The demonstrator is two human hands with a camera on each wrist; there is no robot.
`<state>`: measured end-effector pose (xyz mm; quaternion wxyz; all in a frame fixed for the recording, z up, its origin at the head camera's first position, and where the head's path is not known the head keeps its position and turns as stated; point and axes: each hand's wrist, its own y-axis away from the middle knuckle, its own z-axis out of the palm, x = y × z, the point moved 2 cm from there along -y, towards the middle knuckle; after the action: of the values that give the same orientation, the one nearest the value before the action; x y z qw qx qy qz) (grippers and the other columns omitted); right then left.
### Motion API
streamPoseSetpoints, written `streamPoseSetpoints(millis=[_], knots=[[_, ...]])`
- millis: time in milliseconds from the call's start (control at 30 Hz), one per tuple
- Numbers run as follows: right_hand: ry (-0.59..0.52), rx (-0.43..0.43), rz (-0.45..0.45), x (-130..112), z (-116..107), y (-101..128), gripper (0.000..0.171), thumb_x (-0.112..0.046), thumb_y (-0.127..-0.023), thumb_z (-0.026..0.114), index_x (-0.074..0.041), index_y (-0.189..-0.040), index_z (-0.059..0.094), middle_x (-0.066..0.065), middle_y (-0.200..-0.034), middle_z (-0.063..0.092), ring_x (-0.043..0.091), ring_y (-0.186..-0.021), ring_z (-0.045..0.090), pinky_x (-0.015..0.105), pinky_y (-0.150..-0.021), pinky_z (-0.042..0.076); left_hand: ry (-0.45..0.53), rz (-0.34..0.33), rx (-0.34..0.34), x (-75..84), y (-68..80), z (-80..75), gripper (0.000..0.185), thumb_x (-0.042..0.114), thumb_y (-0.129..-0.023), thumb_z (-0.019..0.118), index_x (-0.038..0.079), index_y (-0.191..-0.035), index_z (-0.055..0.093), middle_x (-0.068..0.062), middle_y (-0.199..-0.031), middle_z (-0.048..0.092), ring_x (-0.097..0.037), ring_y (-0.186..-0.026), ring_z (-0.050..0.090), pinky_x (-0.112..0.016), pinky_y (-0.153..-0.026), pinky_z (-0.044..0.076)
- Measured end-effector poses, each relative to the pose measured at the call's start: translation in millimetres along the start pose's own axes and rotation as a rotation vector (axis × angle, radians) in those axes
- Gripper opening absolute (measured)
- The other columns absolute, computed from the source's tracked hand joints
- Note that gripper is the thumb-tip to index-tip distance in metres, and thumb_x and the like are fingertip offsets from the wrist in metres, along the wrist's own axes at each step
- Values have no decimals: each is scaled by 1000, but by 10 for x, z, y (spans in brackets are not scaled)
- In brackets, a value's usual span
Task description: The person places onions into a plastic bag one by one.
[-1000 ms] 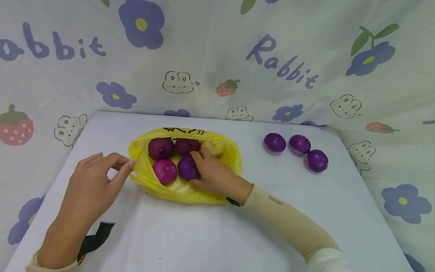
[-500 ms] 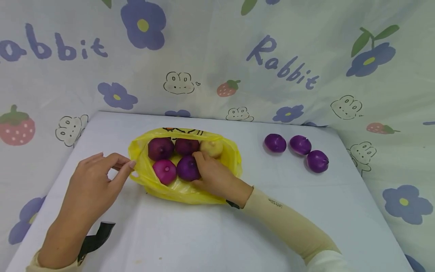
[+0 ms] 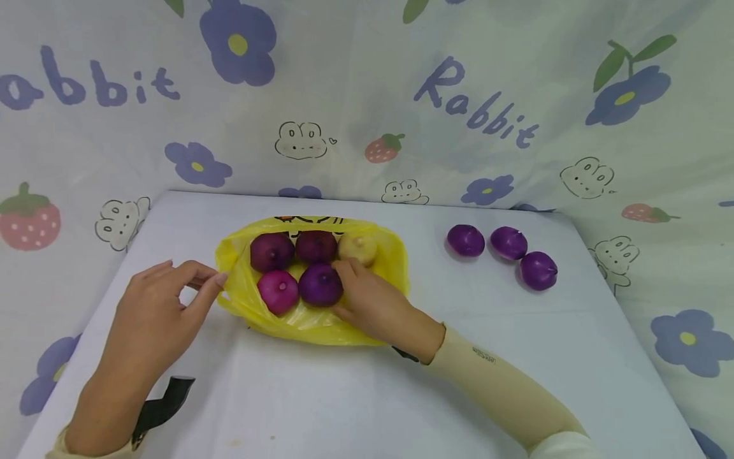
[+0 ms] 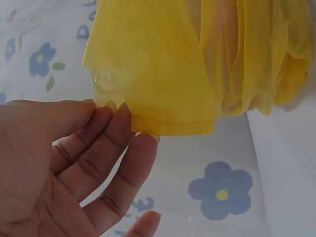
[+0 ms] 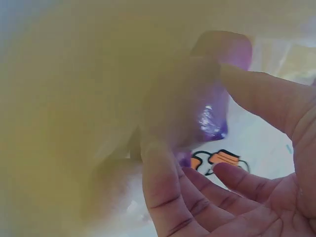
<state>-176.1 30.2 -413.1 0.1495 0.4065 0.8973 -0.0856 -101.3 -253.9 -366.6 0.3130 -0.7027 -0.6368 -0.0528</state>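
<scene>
White tabletop (image 3: 401, 408), left fingers (image 4: 139, 162) in a pinch on crinkled plastic bag (image 3: 287, 328), right fingers (image 3: 348, 278) loosely apart at round purple onion (image 3: 317, 285).

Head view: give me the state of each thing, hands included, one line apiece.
Yellow bag: on the table, mouth open
Left hand: pinching the bag's left edge
Right hand: reaching into the bag; whether it grips, I cannot tell
Purple ball: in the bag, at the right hand's fingers
Pink ball: in the bag, uncovered
Pale yellow ball: in the bag, far side
Three loose purple balls: lying outside the bag
</scene>
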Motion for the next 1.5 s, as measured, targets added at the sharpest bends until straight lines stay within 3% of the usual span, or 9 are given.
streamPoseSetpoints(millis=[167, 300, 533, 800, 1000, 1200, 1367, 1500], knots=[[67, -57, 31, -21, -59, 143, 71, -31, -94, 81, -8, -148, 41, 12, -134, 57, 23, -95, 67, 34, -81, 61, 2, 17, 14, 7, -7, -7, 13, 16, -98, 75, 3, -100, 74, -16, -90, 76, -29, -58, 60, -59, -120, 31], [98, -91, 42, -23, -92, 258, 66, -36, -95, 80, -10, -145, 46, 9, -126, 60, 22, -80, 65, 35, -66, 58, 2, 10, 6, 3, -9, -6, 14, 16, -98, 74, 3, -101, 74, -17, -92, 76, -29, -57, 61, -60, -120, 30], [137, -135, 30, -5, -110, 417, 58, -37, -95, 79, -10, -140, 53, 6, -111, 64, 17, -64, 56, 29, -55, 50, -3, -11, -7, -5, -7, -1, 15, 17, -98, 74, 2, -103, 74, -18, -92, 76, -29, -57, 60, -60, -121, 28], [133, -171, 26, -4, -194, 498, 68, -47, -91, 81, -11, -141, 53, 4, -110, 64, 15, -65, 55, 29, -56, 50, -5, -15, -12, -11, -7, -7, 15, 17, -98, 74, 2, -102, 74, -18, -91, 76, -28, -56, 59, -60, -121, 28], [121, -173, 24, -11, -257, 550, 66, -50, -94, 77, -11, -142, 55, 3, -105, 67, 17, -69, 59, 32, -56, 51, -6, 4, 5, -5, -5, -15, 14, 15, -97, 75, 2, -101, 74, -17, -90, 76, -25, -54, 58, -60, -120, 29], [95, -187, 42, -13, -313, 608, 62, -49, -96, 74, -12, -143, 55, 4, -109, 70, 20, -80, 66, 36, -63, 56, -17, -22, -18, -11, 3, -22, 17, 17, -98, 74, 1, -103, 73, -18, -92, 76, -29, -57, 60, -59, -122, 26], [32, -134, 35, 18, -378, 672, 59, -45, -98, 73, -11, -143, 57, 7, -120, 71, 19, -90, 71, 38, -72, 60, -17, -20, -19, -6, -7, -28, 17, 18, -98, 74, 2, -103, 74, -18, -92, 76, -28, -58, 60, -59, -122, 27], [-30, -56, 6, 55, -433, 719, 53, -41, -99, 74, -9, -139, 60, 6, -119, 72, 17, -94, 72, 38, -76, 60, -18, -13, -13, -10, -6, -24, 16, 18, -98, 74, 2, -103, 74, -18, -92, 76, -26, -56, 59, -59, -122, 27]])
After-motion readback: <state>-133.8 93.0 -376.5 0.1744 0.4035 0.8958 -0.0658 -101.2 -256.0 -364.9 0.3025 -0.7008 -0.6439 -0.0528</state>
